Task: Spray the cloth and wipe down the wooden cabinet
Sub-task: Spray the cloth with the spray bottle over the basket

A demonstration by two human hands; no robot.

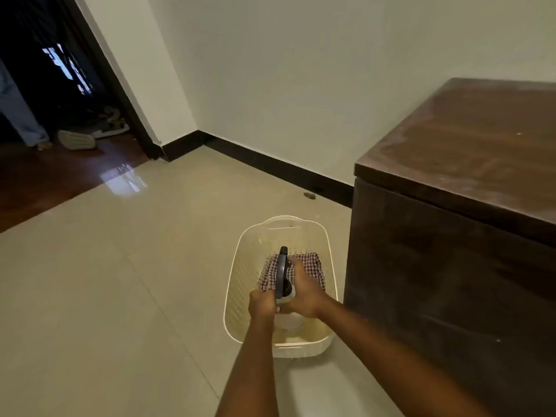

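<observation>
Both forearms run down from me into the cream perforated plastic basket [245, 281] on the tiled floor. Left hand [262, 305] curls round the neck of the pale spray bottle [282, 275] with its dark trigger head; right hand [304, 293] lies against bottle and red-checked cloth [314, 264] in the basket, and I cannot tell what it grasps. Dark wooden cabinet [451, 164] stands just beside. My worry: lifting both together snags the cloth and tips the light basket, or a squeezed trigger wets the floor.

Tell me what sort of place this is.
Probably a room in a home: a beige tiled floor, a dark wooden cabinet against a plain wall, and a doorway to a wood-floored room with footwear lying there.
</observation>
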